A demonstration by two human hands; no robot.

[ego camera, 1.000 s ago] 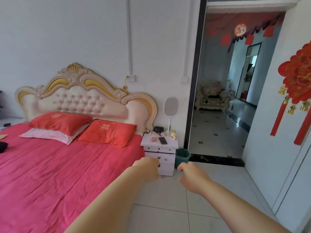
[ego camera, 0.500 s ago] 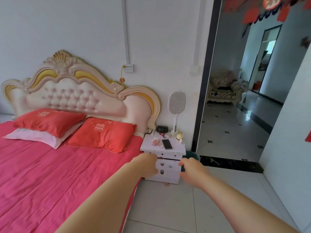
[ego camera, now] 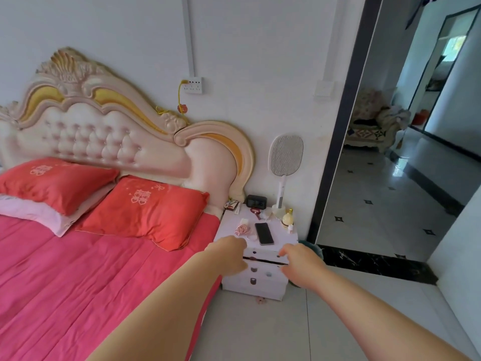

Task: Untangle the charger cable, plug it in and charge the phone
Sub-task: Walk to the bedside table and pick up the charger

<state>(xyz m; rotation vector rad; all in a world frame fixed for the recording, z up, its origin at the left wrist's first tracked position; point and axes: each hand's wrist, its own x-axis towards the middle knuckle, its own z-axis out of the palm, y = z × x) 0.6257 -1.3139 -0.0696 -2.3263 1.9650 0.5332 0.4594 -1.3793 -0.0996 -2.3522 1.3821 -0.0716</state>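
Observation:
A dark phone (ego camera: 264, 233) lies face up on a white nightstand (ego camera: 283, 237) beside the bed. Left of the phone sits a coiled pink-and-white charger cable (ego camera: 241, 229) with a white plug. A white wall socket (ego camera: 193, 85) is mounted above the headboard, with a yellow cord in its left outlet. My left hand (ego camera: 228, 254) reaches out in front of the nightstand's left edge, fingers curled, holding nothing. My right hand (ego camera: 302, 265) is stretched toward the nightstand's right front, fingers loosely curled and empty. Neither hand touches the cable or phone.
A bed (ego camera: 65, 277) with pink sheets and red pillows (ego camera: 148, 211) fills the left. On the nightstand stand a black clock (ego camera: 256, 201), an electric swatter (ego camera: 285, 162) and a yellow bottle (ego camera: 287, 219). An open doorway (ego camera: 390, 152) is at right; a bin (ego camera: 313, 250) sits beside the nightstand.
The view has closed in on the nightstand, which looks larger and nearer. Both arms stay outstretched toward it, hands still empty.

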